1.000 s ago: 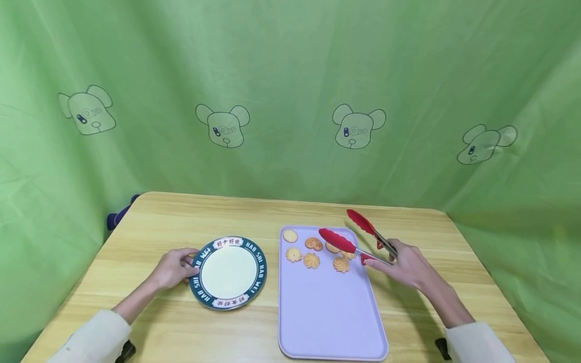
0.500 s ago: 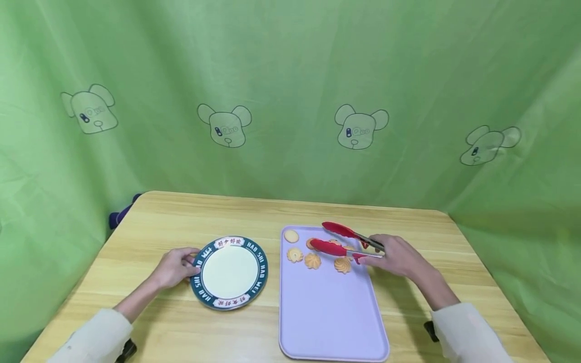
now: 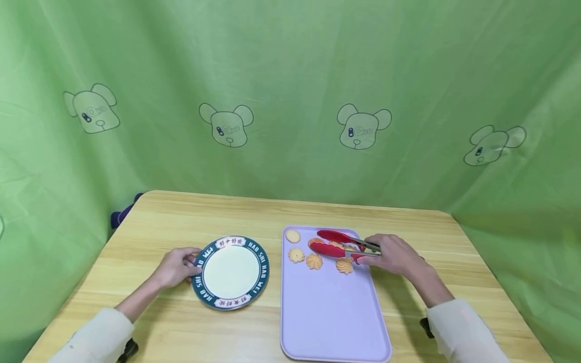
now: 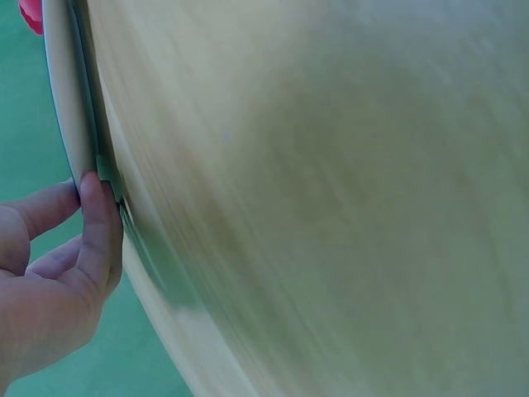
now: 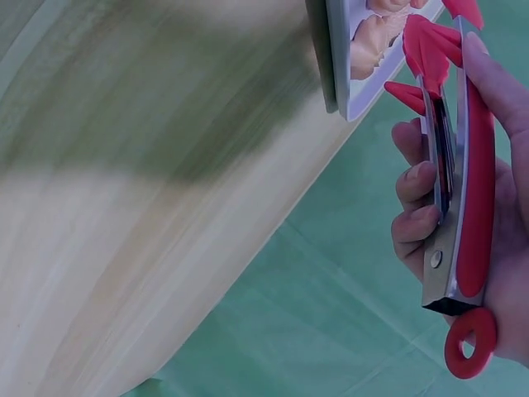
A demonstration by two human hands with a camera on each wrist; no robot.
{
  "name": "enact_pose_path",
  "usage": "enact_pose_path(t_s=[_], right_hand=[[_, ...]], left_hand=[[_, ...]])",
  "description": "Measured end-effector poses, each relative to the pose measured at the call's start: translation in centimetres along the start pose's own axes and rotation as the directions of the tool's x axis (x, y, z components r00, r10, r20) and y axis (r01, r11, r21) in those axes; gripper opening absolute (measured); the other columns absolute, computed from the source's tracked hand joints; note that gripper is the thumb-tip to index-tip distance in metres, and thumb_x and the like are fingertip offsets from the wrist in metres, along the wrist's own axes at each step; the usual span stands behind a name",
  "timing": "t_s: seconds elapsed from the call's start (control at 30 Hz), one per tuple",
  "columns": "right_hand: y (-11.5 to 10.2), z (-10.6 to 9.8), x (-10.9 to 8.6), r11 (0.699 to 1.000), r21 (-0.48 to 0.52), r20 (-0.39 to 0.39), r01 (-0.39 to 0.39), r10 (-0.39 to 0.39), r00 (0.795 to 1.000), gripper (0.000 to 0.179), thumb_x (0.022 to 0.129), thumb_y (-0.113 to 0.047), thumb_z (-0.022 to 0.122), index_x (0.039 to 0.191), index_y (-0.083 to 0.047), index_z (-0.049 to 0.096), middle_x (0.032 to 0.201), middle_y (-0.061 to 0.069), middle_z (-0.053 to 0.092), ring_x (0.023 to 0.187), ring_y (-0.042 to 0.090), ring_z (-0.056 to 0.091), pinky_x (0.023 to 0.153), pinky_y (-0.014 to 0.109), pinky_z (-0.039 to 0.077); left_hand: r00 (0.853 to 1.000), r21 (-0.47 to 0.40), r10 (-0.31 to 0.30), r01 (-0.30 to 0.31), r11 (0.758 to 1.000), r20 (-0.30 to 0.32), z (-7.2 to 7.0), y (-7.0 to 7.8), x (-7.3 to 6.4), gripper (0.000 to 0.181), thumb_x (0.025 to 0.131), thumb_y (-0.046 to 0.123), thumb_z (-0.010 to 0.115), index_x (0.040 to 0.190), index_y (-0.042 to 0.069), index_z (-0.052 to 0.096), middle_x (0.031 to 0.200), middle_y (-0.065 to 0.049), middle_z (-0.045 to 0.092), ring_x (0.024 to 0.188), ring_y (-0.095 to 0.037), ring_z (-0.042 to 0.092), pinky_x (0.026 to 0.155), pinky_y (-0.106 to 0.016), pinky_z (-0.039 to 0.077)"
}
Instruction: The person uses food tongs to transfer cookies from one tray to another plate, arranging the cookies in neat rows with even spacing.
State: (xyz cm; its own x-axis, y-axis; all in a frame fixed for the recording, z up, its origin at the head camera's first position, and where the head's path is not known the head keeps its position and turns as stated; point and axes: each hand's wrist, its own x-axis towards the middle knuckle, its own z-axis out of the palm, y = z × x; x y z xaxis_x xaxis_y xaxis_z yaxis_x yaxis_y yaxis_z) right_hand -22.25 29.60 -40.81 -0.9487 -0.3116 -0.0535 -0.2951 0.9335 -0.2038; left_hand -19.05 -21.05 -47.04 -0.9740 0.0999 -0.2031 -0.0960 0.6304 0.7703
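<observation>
Head view: the left hand (image 3: 176, 267) pinches the left rim of the plate (image 3: 230, 272) between thumb and fingers, with little gap. To its right, the right hand (image 3: 396, 255) curls its fingers round the red tongs (image 3: 333, 250), whose tips stand apart over cookies (image 3: 314, 261) at the far end of the lilac tray (image 3: 333, 312); contact is unclear. The cookies look light, dry and brittle, probably best gripped gently by their edges; the plate seems stiff and smooth.

Tongs (image 3: 331, 250) block some cookies (image 3: 350, 248); the tray (image 3: 333, 312) has room in its near half.
</observation>
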Motion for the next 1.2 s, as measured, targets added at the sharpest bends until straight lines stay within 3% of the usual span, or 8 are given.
enact_pose_path(t_s=[0.1, 0.2, 0.37, 0.57, 0.77, 0.87, 1.1, 1.2], right_hand=[[-0.3, 0.0, -0.1, 1.000, -0.019, -0.013, 0.004, -0.004, 1.000, 0.065, 0.075, -0.047, 0.075, 0.119, 0.000, 0.063, 0.111, 0.018, 0.067, 0.093, 0.028, 0.062, 0.082, 0.050, 0.054], [-0.5, 0.0, -0.2, 0.998, -0.052, -0.038, 0.028, -0.030, 0.999, 0.062, 0.075, -0.044, 0.076, 0.117, 0.000, 0.065, 0.106, 0.016, 0.069, 0.082, 0.022, 0.060, 0.071, 0.041, 0.054], [-0.7, 0.1, -0.5, 0.993, -0.099, -0.071, 0.069, -0.076, 0.995, 0.057, 0.075, -0.041, 0.076, 0.114, -0.001, 0.067, 0.093, 0.009, 0.069, 0.067, 0.015, 0.049, 0.057, 0.027, 0.041], [-0.6, 0.3, -0.7, 0.991, -0.097, -0.089, 0.092, -0.101, 0.991, 0.054, 0.075, -0.041, 0.076, 0.112, -0.001, 0.068, 0.086, 0.005, 0.067, 0.065, 0.014, 0.045, 0.054, 0.025, 0.037], [-0.9, 0.1, -0.5, 0.987, -0.103, -0.159, 0.120, -0.136, 0.978, 0.050, 0.075, -0.038, 0.077, 0.109, -0.002, 0.069, 0.090, 0.008, 0.070, 0.066, 0.014, 0.054, 0.057, 0.032, 0.048], [-1.8, -0.4, 0.0, 0.986, -0.105, -0.169, 0.131, -0.147, 0.975, 0.051, 0.075, -0.038, 0.077, 0.109, -0.001, 0.069, 0.091, 0.009, 0.071, 0.067, 0.014, 0.056, 0.058, 0.034, 0.049], [-5.2, -0.7, 1.6, 0.989, -0.065, -0.136, 0.129, -0.137, 0.981, 0.054, 0.075, -0.044, 0.076, 0.109, -0.003, 0.069, 0.078, 0.001, 0.064, 0.063, 0.013, 0.046, 0.054, 0.024, 0.038], [-7.1, -0.3, 2.5, 0.989, -0.054, -0.117, 0.141, -0.147, 0.982, 0.055, 0.076, -0.047, 0.074, 0.110, -0.004, 0.069, 0.081, 0.001, 0.065, 0.065, 0.013, 0.048, 0.055, 0.024, 0.041]], left_hand=[[1.000, 0.004, -0.002, 0.002, 1.000, 0.002, 0.0, 0.0, 0.1, 0.051, 0.081, 0.000, 0.067, 0.129, -0.008, 0.051, 0.096, -0.017, 0.061, 0.070, -0.015, 0.060, 0.055, -0.024, 0.057], [1.000, 0.005, -0.005, 0.005, 1.000, 0.001, 0.0, 0.0, 0.1, 0.051, 0.081, 0.000, 0.067, 0.129, -0.008, 0.051, 0.096, -0.017, 0.061, 0.070, -0.015, 0.060, 0.055, -0.024, 0.057], [1.000, 0.007, 0.000, 0.000, 1.000, -0.001, 0.0, -0.1, 0.2, 0.051, 0.081, 0.000, 0.067, 0.129, -0.008, 0.051, 0.096, -0.017, 0.061, 0.071, -0.015, 0.061, 0.056, -0.024, 0.057], [1.000, 0.004, -0.002, 0.002, 1.000, 0.001, 0.0, -0.1, 0.1, 0.052, 0.081, -0.001, 0.067, 0.129, -0.008, 0.050, 0.096, -0.017, 0.061, 0.070, -0.015, 0.060, 0.056, -0.024, 0.057], [1.000, 0.003, 0.001, -0.001, 1.000, 0.002, 0.0, -0.1, 0.1, 0.052, 0.081, -0.001, 0.067, 0.130, -0.008, 0.050, 0.096, -0.017, 0.061, 0.071, -0.015, 0.060, 0.056, -0.024, 0.057], [1.000, 0.008, 0.001, -0.001, 1.000, 0.002, -0.1, -0.1, 0.1, 0.052, 0.081, -0.001, 0.067, 0.130, -0.008, 0.050, 0.097, -0.017, 0.061, 0.071, -0.015, 0.060, 0.056, -0.024, 0.057], [1.000, 0.014, 0.000, 0.000, 1.000, 0.002, -0.2, 0.1, 0.1, 0.053, 0.081, -0.001, 0.067, 0.130, -0.009, 0.049, 0.098, -0.018, 0.062, 0.070, -0.015, 0.060, 0.056, -0.025, 0.057], [1.000, 0.017, -0.001, 0.001, 1.000, 0.003, -0.2, 0.2, 0.1, 0.054, 0.080, -0.001, 0.067, 0.130, -0.009, 0.049, 0.098, -0.017, 0.062, 0.070, -0.015, 0.060, 0.056, -0.025, 0.057]])
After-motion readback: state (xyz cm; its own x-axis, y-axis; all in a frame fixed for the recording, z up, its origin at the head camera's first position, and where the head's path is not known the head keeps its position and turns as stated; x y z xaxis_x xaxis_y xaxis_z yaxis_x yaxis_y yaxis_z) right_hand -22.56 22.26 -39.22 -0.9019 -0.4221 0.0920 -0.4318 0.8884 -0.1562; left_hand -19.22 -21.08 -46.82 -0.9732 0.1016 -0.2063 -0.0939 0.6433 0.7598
